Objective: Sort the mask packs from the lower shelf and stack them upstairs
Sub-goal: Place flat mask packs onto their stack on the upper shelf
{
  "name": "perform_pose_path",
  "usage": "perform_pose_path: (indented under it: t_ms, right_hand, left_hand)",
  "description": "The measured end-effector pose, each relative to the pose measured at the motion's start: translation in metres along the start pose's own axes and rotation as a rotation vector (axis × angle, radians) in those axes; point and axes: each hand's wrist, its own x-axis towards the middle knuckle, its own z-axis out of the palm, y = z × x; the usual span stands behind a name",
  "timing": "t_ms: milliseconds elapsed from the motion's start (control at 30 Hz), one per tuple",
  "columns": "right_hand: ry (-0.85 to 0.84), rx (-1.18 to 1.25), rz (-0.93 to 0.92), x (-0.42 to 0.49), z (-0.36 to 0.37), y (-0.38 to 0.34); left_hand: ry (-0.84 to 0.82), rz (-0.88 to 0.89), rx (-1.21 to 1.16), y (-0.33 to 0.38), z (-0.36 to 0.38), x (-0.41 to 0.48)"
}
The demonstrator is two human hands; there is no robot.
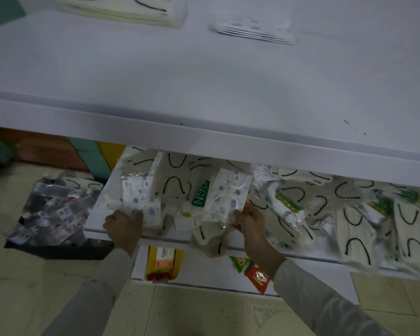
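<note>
A: Where are the mask packs?
B: Heaped on the lower shelf. Two stacks lie far back on the upper shelf.
A: And the grips?
B: The left grip curls round a spotted pack's near edge. The right grip pinches another spotted pack just right of it.

Both arms reach forward from the near edge, pale grey sleeves covering them to the wrists. The left hand sits left of centre with its back facing up, fingers curled over the near edge of the left pack, thumb alongside. The right hand is about level with it and well apart to the right. Its forearm angles in from the near right, and fingertips and thumb pinch the near corner of the right pack.
</note>
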Motion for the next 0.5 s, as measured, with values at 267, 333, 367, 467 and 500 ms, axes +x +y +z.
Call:
perform_pose_path:
  t_ms: [267, 333, 367, 467, 500]
  right_hand:
    - [-0.058, 0.003, -0.017, -0.004, -0.002, 0.011]
    - [-0.060, -0.016, 0.003, -0.003, 0.002, 0.014]
    - [-0.061, -0.027, 0.005, -0.003, 0.003, 0.015]
    - [-0.079, -0.043, -0.009, -0.008, 0.009, 0.015]
    - [-0.090, -0.036, -0.015, -0.010, 0.012, 0.013]
  left_hand:
    - [-0.064, -0.042, -0.167, -0.005, 0.006, 0.020]
    - [-0.043, -0.057, -0.240, -0.006, 0.003, 0.017]
    - [-0.044, -0.068, -0.263, -0.007, 0.000, 0.018]
    - [-0.075, -0.084, -0.293, -0.010, -0.010, 0.016]
    - [-0.063, -0.084, -0.304, -0.009, -0.012, 0.015]
